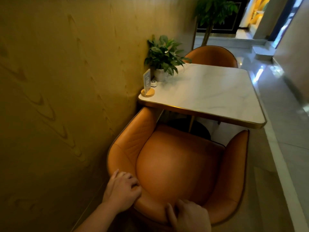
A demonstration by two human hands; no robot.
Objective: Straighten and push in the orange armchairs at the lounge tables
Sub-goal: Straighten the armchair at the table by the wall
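A rounded orange leather armchair (pixel 180 164) with a curved shell back is seen at the near edge of a square white marble worktop (pixel 209 92) with a gold rim; its left arm tip reaches the worktop's near edge, while its seat lies clear of the worktop. The top of the chair's backrest is gripped by both hands: the left hand (pixel 122 190) is curled over the rim on the wall side, fingers folded onto the inner face, and the right hand (pixel 189 216) is closed over the rim just beside it, thumb pressed on the leather. A second orange armchair (pixel 212 56) is set at the worktop's far edge, only its back being visible. On the worktop's wall side a leafy green plant in a white pot (pixel 163 59), a small white round device (pixel 153 83) and a clear sign on a round wooden base (pixel 147 87) are ranged. A wood-grain wall panel (pixel 58 81) runs beside the near chair.
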